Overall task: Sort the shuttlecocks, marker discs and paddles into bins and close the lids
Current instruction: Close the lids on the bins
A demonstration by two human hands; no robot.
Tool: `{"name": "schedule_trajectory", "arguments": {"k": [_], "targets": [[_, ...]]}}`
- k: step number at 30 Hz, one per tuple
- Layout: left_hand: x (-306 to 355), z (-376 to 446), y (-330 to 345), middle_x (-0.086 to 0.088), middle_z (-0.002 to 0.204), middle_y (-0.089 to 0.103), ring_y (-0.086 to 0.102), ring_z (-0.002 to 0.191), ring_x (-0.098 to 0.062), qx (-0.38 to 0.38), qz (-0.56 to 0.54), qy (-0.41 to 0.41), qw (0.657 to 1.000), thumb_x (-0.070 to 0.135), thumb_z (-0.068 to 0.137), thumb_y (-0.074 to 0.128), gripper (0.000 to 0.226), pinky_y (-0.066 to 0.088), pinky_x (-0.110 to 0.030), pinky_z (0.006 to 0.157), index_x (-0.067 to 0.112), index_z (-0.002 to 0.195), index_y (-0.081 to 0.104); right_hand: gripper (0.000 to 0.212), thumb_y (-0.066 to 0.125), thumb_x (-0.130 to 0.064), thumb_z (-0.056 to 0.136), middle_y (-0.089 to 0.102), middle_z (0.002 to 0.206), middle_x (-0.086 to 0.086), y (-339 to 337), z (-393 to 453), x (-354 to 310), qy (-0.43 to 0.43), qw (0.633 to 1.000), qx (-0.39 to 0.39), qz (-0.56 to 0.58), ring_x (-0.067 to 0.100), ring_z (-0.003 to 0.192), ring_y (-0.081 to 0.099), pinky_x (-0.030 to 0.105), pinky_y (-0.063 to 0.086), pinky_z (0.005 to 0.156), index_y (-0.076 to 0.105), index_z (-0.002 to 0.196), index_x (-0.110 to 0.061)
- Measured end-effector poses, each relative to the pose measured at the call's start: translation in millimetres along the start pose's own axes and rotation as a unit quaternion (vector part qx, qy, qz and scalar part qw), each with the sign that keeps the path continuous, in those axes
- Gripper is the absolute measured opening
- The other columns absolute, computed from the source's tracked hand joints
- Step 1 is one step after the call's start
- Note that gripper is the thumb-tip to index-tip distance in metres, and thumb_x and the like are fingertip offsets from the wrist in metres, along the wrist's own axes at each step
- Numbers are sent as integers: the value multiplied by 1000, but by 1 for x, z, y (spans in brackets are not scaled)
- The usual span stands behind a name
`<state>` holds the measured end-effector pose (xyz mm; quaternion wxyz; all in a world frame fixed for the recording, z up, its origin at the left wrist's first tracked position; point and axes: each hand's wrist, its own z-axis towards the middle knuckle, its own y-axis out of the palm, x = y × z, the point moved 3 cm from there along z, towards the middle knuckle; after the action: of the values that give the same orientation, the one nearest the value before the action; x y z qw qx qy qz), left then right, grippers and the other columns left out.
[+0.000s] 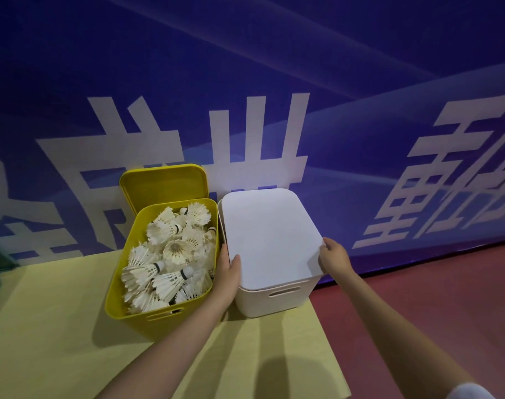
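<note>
White lid (271,237): lying on the white bin (274,299), held at both near corners, probably for squaring up before being pressed down; near edge not clearly seated yet.
Left hand (229,272): curled round the lid's near-left corner, thumb on top, fingers down the side, squeezed between the two bins.
Right hand (333,256): pinching the lid's near-right corner, fingers bent over the edge.
White bin: at the mat's (58,326) right edge, against the blue banner wall (360,82); contents hidden.
Yellow bin (159,315): just left of the white bin, nearly touching, open and heaped with shuttlecocks (170,254).
Yellow lid (164,185): propped upright behind its bin against the wall, likely parked there to keep the bin free for filling.
Counts: two bins, two lids, one lid on and one off; shuttlecocks too many and too tangled to count, well over a dozen; no marker discs or paddles visible.
Remaining, by judgement: seat the white lid, then close the yellow bin.
</note>
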<state>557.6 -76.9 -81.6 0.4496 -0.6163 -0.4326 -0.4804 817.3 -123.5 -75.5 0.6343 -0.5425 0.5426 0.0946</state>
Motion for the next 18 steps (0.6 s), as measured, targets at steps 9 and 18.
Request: {"name": "schedule_trajectory", "arguments": {"k": [9,18], "targets": [[5,9,2,9,124,51,48,112,-8,23,-37,10,999,10,99,35,42,37,-24,91,21,140,40,33,39,-4,87,65,102,28,-18,1,-26,19,995,3,102,33,84,61,42,51,72,68,101,2],[-32,3,1,7,139,47,46,125,-12,36,-4,18,999,17,100,36,45,40,-37,105,24,145,30,36,43,-28,95,41,127,9,4,-13,11,-46,997,-11,-58,28,126,32,41,35,100,54,128,-18]]}}
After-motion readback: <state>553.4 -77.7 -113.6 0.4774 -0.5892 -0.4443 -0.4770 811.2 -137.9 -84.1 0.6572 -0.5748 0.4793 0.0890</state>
